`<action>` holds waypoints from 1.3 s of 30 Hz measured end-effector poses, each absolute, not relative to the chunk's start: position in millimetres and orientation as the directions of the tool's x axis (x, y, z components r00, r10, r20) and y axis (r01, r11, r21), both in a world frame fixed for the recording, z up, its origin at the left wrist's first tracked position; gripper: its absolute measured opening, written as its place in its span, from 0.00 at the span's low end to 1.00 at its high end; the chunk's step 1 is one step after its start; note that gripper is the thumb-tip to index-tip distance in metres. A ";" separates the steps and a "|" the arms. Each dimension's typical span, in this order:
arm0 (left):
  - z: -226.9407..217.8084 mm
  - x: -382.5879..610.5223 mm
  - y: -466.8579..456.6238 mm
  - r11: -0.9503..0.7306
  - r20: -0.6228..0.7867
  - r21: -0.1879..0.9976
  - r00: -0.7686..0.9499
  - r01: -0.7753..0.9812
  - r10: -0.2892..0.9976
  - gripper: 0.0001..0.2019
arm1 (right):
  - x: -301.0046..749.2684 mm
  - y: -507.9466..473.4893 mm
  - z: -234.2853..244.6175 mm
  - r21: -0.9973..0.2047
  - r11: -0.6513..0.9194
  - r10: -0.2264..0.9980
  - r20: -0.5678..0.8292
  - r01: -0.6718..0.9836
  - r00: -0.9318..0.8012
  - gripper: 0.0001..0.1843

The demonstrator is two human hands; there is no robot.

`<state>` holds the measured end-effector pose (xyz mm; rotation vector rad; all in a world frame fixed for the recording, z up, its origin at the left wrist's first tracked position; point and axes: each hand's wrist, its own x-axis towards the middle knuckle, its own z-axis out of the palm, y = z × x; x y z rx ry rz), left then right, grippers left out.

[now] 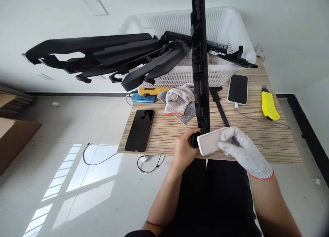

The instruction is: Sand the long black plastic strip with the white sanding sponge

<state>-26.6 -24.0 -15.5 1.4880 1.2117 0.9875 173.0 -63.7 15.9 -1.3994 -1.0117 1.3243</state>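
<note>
Sunlit floor (102, 189) and pale walls surround a striped bench (160, 137); at its far side a white basket (171, 76) bears several black parts (123, 48), many jutting out past its left side; nearer lie a glove (178, 99) on a grey cloth (189, 117), a phone (139, 131) to the left, and a yellow cutter (269, 105) to the right; the left grip (185, 147), bare, is closed about the near end of a black strip (202, 83), which runs away from the person above the bench and crosses in front of the basket; the right grip (240, 149), gloved, pinches a white block (209, 142), whose left end is at the strip's near end, though I cannot tell whether they touch; for good handling, I judge, the left grip should be firm, since so long a strip could swing at its far end; the block is probably best kept level and brought in gently, its edge clear of the bare fingers; the strip's far end also needs room, lest it knock the parts behind.
</note>
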 end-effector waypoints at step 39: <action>-8.0 -24.5 -25.2 -0.244 0.140 0.871 0.262 0.426 0.955 0.15 | 200.2 38.6 43.1 -0.942 0.102 0.995 0.092 0.319 -0.045 0.21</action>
